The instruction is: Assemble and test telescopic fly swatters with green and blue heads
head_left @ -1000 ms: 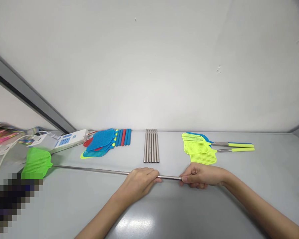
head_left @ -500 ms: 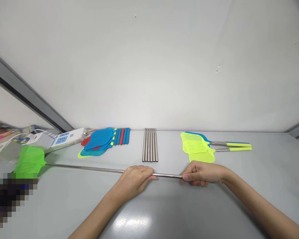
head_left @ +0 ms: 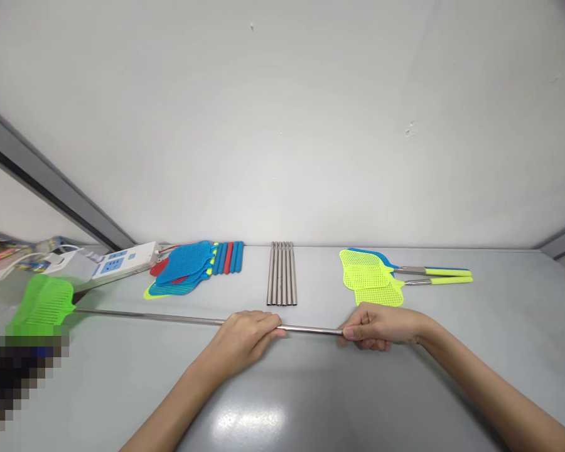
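Note:
A fly swatter with a green mesh head (head_left: 42,302) and a long telescopic metal rod (head_left: 145,316) lies stretched across the grey table (head_left: 311,389). My left hand (head_left: 247,336) is closed round the rod near its middle. My right hand (head_left: 379,326) is closed round the rod's right end, where the handle is hidden in the fist. A bare stretch of rod (head_left: 311,329) shows between the two hands.
Along the back wall lie a stack of blue, red and yellow mesh heads with foam grips (head_left: 193,269), a row of several metal rods (head_left: 281,281), and two finished yellow swatters (head_left: 390,279). A white power strip (head_left: 117,263) and cables sit at the left.
The rod has grown longer: my left hand slid left along it and the green head moved further left. My right hand stayed almost in place.

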Action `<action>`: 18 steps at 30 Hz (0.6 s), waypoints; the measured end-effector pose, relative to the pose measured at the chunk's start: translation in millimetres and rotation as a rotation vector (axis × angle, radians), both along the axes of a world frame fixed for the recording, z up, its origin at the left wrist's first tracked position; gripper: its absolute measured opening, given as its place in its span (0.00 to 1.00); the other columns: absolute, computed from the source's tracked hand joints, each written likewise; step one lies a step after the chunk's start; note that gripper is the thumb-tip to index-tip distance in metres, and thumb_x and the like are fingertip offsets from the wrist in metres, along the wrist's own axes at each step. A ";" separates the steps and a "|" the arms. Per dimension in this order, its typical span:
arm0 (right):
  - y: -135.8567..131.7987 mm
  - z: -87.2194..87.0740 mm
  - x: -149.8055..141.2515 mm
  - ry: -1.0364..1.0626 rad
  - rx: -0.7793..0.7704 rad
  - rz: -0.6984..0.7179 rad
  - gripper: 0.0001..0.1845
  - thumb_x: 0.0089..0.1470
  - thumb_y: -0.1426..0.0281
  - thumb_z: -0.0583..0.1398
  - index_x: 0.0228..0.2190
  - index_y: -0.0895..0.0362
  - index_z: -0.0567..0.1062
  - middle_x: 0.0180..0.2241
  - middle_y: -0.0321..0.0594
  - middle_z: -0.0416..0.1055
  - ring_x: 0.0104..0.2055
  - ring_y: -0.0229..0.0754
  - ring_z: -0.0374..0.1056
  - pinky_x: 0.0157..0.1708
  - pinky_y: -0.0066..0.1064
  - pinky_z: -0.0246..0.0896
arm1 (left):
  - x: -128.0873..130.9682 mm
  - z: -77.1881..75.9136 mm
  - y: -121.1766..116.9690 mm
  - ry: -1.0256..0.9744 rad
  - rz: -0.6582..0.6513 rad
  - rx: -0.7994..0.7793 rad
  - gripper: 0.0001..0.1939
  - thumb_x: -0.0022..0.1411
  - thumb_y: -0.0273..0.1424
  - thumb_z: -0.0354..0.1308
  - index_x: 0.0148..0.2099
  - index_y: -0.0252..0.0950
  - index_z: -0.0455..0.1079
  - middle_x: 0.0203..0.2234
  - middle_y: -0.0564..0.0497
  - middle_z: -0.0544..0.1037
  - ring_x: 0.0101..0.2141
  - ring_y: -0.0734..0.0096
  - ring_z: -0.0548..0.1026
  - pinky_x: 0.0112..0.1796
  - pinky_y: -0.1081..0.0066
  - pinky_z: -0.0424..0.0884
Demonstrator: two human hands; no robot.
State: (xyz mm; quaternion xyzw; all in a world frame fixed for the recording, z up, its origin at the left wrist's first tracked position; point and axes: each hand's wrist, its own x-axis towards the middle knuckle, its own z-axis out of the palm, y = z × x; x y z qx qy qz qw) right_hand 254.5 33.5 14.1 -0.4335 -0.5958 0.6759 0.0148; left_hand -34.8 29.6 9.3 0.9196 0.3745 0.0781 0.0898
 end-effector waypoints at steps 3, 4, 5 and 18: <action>0.7 -0.1 1.1 0.006 -0.003 0.000 0.22 0.48 0.54 0.57 0.33 0.61 0.75 0.17 0.29 0.52 0.18 0.28 0.47 0.15 0.20 0.42 | -2.5 -0.5 0.4 0.002 0.004 -0.012 0.16 0.66 0.37 0.39 0.27 0.38 0.56 0.20 0.57 0.66 0.23 0.74 0.65 0.25 0.74 0.53; 1.0 -0.4 1.6 0.009 -0.002 -0.001 0.23 0.48 0.54 0.57 0.33 0.61 0.75 0.17 0.29 0.52 0.18 0.28 0.47 0.15 0.20 0.42 | -3.2 -1.0 0.4 0.003 0.008 -0.017 0.16 0.66 0.37 0.39 0.27 0.38 0.56 0.20 0.56 0.66 0.23 0.74 0.65 0.25 0.74 0.53; 1.2 -0.7 2.1 0.010 0.000 -0.004 0.23 0.48 0.54 0.58 0.33 0.61 0.75 0.17 0.29 0.52 0.18 0.28 0.47 0.15 0.20 0.42 | -3.9 -1.6 0.4 0.005 0.012 -0.022 0.16 0.66 0.37 0.39 0.27 0.38 0.55 0.20 0.56 0.66 0.23 0.74 0.65 0.25 0.74 0.53; 3.0 -4.5 4.5 0.061 -0.019 -0.010 0.21 0.48 0.55 0.58 0.32 0.61 0.75 0.16 0.29 0.51 0.18 0.28 0.46 0.14 0.20 0.39 | -8.0 -3.8 5.6 0.023 0.032 -0.075 0.16 0.66 0.38 0.38 0.28 0.38 0.54 0.22 0.57 0.66 0.24 0.74 0.65 0.26 0.74 0.53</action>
